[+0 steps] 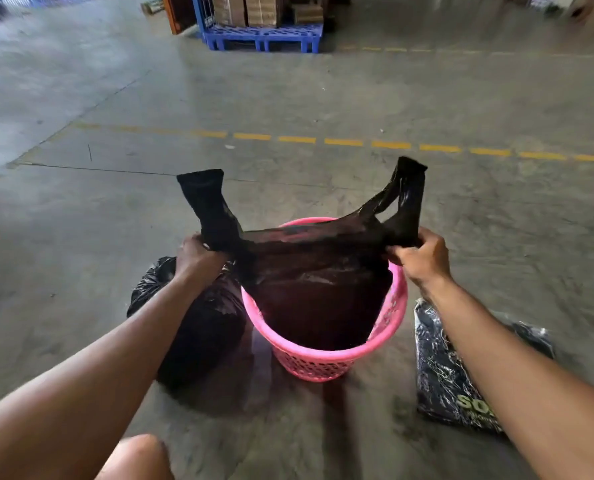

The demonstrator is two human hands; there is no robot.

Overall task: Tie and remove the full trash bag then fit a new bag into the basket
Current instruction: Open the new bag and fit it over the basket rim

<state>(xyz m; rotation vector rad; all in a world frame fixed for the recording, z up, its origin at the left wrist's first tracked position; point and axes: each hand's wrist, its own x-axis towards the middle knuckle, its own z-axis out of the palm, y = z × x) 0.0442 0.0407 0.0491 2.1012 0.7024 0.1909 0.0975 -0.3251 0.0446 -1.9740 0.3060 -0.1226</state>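
Observation:
A pink plastic basket (326, 358) stands on the concrete floor in front of me. A new black bag (316, 271) is stretched over its mouth and hangs down inside it. My left hand (195, 252) grips the bag at the base of its left handle, which sticks upward. My right hand (423, 256) grips the base of the right handle loop in the same way. The full black trash bag (202, 327) sits on the floor just left of the basket, partly hidden by my left forearm.
A pack of black bags (451, 375) with pale lettering lies on the floor right of the basket, under my right forearm. A dashed yellow line (344, 142) crosses the floor beyond. A blue pallet (264, 36) with cardboard boxes stands far back. My knee (139, 459) shows at the bottom.

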